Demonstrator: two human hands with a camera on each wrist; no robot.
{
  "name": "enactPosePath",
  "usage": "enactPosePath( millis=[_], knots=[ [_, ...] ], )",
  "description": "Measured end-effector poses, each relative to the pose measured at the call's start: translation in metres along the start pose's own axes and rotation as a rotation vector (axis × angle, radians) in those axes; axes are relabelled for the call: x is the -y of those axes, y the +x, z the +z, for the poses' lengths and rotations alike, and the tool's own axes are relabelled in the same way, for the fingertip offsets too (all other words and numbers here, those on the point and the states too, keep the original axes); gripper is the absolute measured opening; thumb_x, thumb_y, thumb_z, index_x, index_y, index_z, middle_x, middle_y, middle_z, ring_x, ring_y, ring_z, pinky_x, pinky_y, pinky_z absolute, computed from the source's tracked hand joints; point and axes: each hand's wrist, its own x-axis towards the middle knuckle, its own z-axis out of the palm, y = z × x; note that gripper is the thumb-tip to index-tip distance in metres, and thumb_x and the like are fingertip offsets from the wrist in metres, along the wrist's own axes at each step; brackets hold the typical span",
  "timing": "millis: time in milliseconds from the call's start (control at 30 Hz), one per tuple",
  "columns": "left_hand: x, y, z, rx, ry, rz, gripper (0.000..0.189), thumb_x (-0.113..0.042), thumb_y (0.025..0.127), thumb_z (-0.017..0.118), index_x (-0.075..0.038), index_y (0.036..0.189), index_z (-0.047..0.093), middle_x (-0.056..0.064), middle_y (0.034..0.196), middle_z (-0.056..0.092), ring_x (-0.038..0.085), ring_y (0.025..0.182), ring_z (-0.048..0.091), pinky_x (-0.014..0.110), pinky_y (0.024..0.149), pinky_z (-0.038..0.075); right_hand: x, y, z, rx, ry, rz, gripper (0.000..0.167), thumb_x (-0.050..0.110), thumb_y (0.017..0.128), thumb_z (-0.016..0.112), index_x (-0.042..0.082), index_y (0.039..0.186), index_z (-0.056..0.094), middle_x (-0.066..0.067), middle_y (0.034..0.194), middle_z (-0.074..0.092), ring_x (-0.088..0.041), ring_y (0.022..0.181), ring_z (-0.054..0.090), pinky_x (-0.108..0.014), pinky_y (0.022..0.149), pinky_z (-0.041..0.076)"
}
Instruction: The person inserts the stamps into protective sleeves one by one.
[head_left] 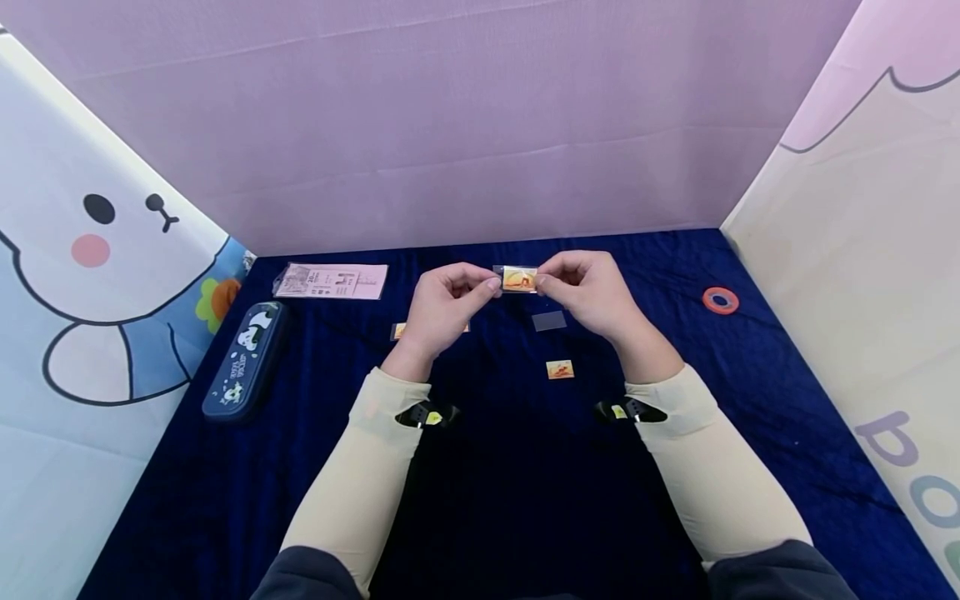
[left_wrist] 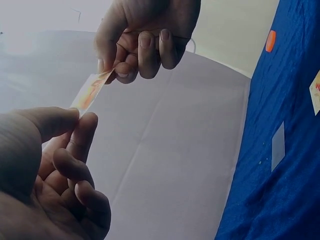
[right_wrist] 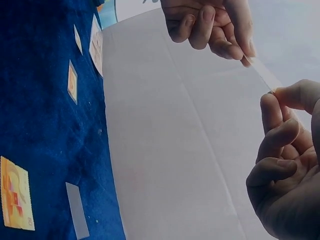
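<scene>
A small yellow-orange stamp in a clear sleeve is held up above the table between both hands. My left hand pinches its left end between thumb and index finger. At the right end, my right hand pinches it the same way. The sleeve appears tilted and thin in the left wrist view, and nearly edge-on in the right wrist view. Below the hands lie an empty clear sleeve and a loose stamp with perforated edges. Behind my left hand, a sleeved stamp is partly hidden.
A dark blue panda-print case lies at the left, with pink printed slips in a clear bag behind it. An orange tape roll is at the right. Fabric walls enclose the blue cloth-covered table at the back and both sides.
</scene>
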Motion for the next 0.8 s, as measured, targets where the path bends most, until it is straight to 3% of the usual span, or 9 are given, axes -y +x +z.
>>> enactPosePath(
  millis=[267,800],
  knots=[
    [0.0001,0.0,-0.0003,-0.009,0.001,0.006,0.011,-0.015,0.097,0.078,-0.005,0.1,0.08,0.005,0.086,0.078,0.018,0.057,0.053,0.025,0.051,0.038,-0.0026,0.0003,-0.0003,0.004,0.016,0.009,0.009,0.01,0.098,0.075,0.002,0.099,0.08,-0.011,0.087,0.075,-0.016,0.064,0.054,-0.027,0.056,0.041],
    [0.0016,0.0003,0.0016,0.008,-0.009,-0.014,0.011,-0.014,0.098,0.077,-0.004,0.1,0.079,0.005,0.086,0.077,0.013,0.049,0.047,0.024,0.043,0.037,-0.0038,0.0012,-0.0008,0.006,0.016,-0.013,0.009,0.012,0.097,0.077,0.003,0.096,0.08,-0.01,0.084,0.072,-0.016,0.061,0.051,-0.026,0.055,0.042]
  ],
)
